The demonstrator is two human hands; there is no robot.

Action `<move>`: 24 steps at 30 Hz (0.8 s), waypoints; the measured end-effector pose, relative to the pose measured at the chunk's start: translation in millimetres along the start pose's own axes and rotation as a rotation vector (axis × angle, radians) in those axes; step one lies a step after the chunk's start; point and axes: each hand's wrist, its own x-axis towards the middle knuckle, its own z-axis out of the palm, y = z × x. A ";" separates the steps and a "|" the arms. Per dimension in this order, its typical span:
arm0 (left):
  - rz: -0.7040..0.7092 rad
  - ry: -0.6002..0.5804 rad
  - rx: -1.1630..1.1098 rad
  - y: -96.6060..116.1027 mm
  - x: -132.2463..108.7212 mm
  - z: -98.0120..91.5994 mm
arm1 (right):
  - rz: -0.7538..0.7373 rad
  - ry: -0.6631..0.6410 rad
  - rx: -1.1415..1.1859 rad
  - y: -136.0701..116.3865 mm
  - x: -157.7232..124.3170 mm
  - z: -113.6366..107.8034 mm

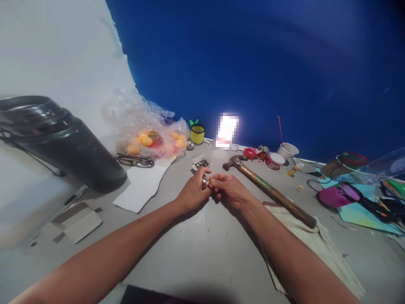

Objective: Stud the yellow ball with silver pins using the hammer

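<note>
In the middle of the table my left hand [193,192] is closed around a small shiny silver, rounded object [205,182] with dark and yellowish spots. My right hand [230,188] meets it from the right, thumb and forefinger pinched together at the object's edge. What those fingertips grip is too small to make out. Just beyond my hands lies a small open white box [196,161] filled with small dark metal pieces [202,164]. A claw hammer [262,181] with a worn wooden handle rests to the right of my right hand, its head pointing away.
A large dark flask [79,147] stands at left, near eyeglasses [135,160], white paper [142,188] and a plastic bag [148,131] of orange balls. A cream cloth [303,249] lies under the hammer's handle. Paint jars [274,161] and a white cup [287,150] line the blue wall.
</note>
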 end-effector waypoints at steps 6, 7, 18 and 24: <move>0.005 -0.005 -0.003 -1.1 -0.4 1.4 | 0.029 0.008 -0.041 -0.4 1.1 -1.6; 0.005 -0.005 -0.002 -1.6 -0.3 1.7 | 0.033 0.005 -0.047 -0.5 1.0 -2.0; 0.004 -0.025 0.040 -1.2 -0.7 1.6 | 0.047 -0.026 -0.058 0.1 2.0 -5.4; 0.007 -0.033 0.079 -4.0 -0.3 2.0 | 0.063 -0.020 -0.076 -1.1 2.3 -6.5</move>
